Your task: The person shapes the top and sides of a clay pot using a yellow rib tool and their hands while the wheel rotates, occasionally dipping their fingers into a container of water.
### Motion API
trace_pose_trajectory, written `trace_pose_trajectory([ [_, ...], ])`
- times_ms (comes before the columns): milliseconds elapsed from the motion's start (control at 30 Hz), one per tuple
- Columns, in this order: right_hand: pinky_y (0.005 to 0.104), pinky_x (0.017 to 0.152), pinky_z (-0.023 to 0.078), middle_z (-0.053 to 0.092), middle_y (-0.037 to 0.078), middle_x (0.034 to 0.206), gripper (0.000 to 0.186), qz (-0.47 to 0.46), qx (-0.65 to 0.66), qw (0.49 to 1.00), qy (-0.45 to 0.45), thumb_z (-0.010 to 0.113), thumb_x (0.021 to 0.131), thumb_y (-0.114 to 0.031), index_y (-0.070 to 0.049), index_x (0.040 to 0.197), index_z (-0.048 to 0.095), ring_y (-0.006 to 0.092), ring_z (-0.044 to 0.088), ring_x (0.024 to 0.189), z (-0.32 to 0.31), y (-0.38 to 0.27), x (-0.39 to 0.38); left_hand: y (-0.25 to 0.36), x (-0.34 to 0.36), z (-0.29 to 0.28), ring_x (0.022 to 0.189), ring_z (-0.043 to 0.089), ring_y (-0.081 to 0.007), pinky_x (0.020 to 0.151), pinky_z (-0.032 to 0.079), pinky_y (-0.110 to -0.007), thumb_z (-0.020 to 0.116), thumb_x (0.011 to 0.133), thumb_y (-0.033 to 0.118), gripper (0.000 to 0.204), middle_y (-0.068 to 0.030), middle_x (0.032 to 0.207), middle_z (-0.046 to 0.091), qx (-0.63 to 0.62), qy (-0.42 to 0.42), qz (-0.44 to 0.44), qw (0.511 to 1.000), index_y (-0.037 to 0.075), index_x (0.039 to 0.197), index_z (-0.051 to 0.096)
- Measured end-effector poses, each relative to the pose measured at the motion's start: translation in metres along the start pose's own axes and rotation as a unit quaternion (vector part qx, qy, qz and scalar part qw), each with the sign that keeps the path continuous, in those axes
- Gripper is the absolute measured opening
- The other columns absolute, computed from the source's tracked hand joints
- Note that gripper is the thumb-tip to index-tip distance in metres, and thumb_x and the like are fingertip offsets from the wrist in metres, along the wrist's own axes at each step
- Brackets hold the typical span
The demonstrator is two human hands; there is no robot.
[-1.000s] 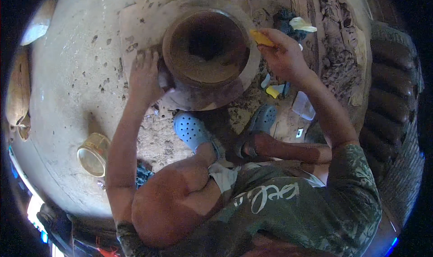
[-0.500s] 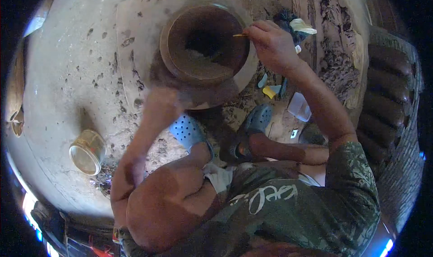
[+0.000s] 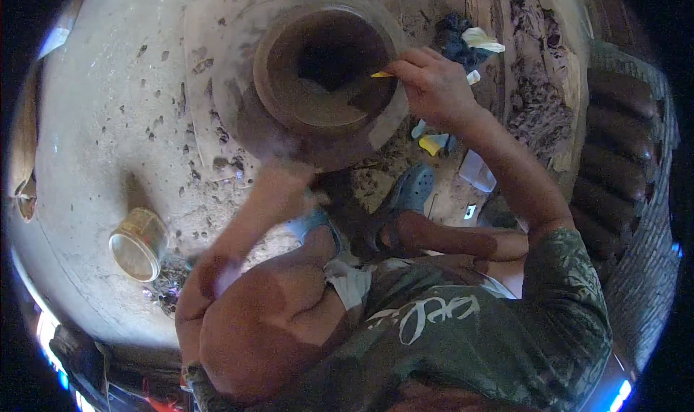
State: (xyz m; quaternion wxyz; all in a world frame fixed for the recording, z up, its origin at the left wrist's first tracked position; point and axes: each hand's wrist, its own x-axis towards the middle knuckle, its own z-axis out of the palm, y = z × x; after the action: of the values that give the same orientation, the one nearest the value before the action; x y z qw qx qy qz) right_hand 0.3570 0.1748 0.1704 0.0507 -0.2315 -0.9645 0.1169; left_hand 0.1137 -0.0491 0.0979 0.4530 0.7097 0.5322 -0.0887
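Observation:
A large round clay pot (image 3: pixel 264 112) with a wide mouth stands in front of me; its inside is dark. At the right side of its rim, my right hand (image 3: pixel 439 87) is closed on a thin yellow piece (image 3: pixel 381 74), pinched between thumb and fingers. The yellow tip reaches over the rim into the mouth; whether it touches the clay I cannot tell. My left hand (image 3: pixel 285 183) is by the pot's near left side, smeared by motion. Its fingers cannot be made out, nor whether it touches the pot.
A cloudy plastic bucket (image 3: pixel 136 249) stands at the left. Yellow and blue scraps (image 3: pixel 432 144), a clear plastic tub (image 3: pixel 478 170) and a dark bundle with a pale cloth (image 3: pixel 483 40) lie right of the pot. My feet in blue clogs (image 3: pixel 415 188) are close to its near side.
My left hand has swept to the right along the pot's near side. My right hand has come slightly nearer to me along the rim, and more of the yellow piece shows.

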Motion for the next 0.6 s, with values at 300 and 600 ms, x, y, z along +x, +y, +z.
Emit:
trace_pose_trajectory([
  [300,0.0441,0.078,0.057,0.068,0.011,0.099,0.026,0.027,-0.006,1.0,-0.003,0.069,0.081,0.002,-0.007,0.105,0.072,0.0333,0.068,0.093,0.0,-0.002,-0.012,0.012,-0.006,0.015,0.104,0.068,-0.0408,0.097,0.051,-0.052,0.079,0.079,0.052,0.065,-0.0207,0.105,0.072,0.091,0.326,0.056,0.939,-0.002,0.115,0.069],
  [600,0.0439,0.076,0.057,0.068,0.011,0.099,0.028,0.021,0.005,1.0,0.001,0.069,0.08,0.002,-0.007,0.106,0.073,0.0336,0.068,0.093,0.0,-0.012,-0.016,-0.009,-0.004,0.011,0.097,0.067,-0.0375,0.09,0.05,-0.052,0.079,0.082,0.043,0.045,-0.0158,0.103,0.072,0.025,0.236,-0.017,0.971,0.004,0.103,0.07],
])
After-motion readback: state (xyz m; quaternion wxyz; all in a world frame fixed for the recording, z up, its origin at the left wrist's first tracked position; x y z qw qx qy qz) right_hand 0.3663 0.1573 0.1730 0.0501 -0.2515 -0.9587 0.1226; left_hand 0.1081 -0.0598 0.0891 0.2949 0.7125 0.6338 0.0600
